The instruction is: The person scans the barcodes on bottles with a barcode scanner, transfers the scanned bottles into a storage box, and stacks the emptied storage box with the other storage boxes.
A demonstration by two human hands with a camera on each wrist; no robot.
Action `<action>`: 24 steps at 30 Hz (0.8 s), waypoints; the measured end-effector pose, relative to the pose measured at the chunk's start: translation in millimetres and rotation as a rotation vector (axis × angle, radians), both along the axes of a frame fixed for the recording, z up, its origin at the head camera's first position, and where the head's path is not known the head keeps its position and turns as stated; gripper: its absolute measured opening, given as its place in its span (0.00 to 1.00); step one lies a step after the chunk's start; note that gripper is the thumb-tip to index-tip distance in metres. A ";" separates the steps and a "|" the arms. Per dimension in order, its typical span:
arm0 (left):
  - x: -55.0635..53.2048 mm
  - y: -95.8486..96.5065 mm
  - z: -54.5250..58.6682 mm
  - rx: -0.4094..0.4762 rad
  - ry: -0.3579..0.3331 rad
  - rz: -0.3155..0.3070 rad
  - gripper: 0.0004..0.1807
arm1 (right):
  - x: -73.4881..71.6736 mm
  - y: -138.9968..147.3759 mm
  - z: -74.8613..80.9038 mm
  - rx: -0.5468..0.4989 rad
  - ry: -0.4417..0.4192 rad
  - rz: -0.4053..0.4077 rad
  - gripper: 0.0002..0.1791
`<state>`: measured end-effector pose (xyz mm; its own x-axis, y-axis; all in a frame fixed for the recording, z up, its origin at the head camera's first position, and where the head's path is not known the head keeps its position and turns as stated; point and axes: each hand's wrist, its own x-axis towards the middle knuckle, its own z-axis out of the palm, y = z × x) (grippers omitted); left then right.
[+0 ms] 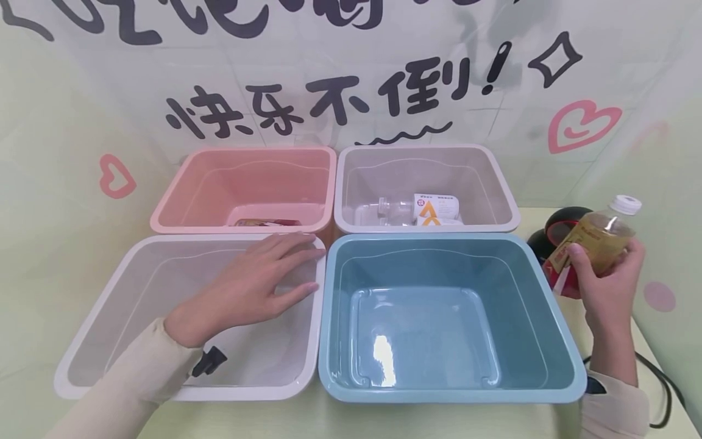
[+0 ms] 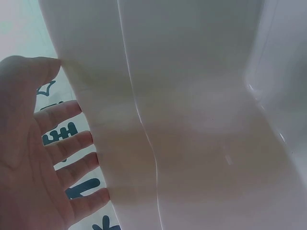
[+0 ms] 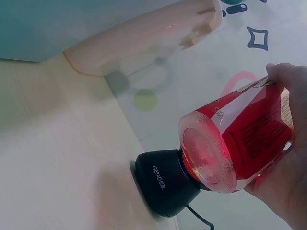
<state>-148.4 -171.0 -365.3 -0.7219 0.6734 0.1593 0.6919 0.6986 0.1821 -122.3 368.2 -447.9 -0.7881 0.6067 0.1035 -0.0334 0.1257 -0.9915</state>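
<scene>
My right hand (image 1: 614,299) grips a clear plastic bottle (image 1: 600,241) with a gold and red label and a white cap. The bottle leans, cap up and to the right, its base toward a black device (image 3: 165,184) with a cable. In the right wrist view the bottle's round base overlaps the top of that device. My left hand (image 1: 247,283) reaches across the white bin (image 1: 230,394), its spread fingertips at the bin's far right rim. Thumb and fingers lie along that rim in the left wrist view, with nothing held.
A blue bin (image 1: 428,341) stands right of the white one. Behind them are a pink bin (image 1: 263,183) with a flat packet (image 1: 269,222) inside, and a grey bin (image 1: 422,174) with clear bottles (image 1: 439,207) lying in it. A lettered wall sheet (image 1: 307,61) hangs behind.
</scene>
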 end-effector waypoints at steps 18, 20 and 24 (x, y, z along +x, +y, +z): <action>-1.5 -0.7 -3.2 0.015 0.004 -0.005 0.31 | -1.3 -6.1 3.0 0.026 0.012 0.072 0.34; -1.3 -0.7 -3.1 0.015 0.005 -0.008 0.31 | -1.8 -6.2 4.5 0.050 0.015 0.087 0.34; -1.2 -0.4 -2.6 0.016 0.005 -0.008 0.31 | -1.7 -6.8 11.2 0.120 -0.014 0.096 0.34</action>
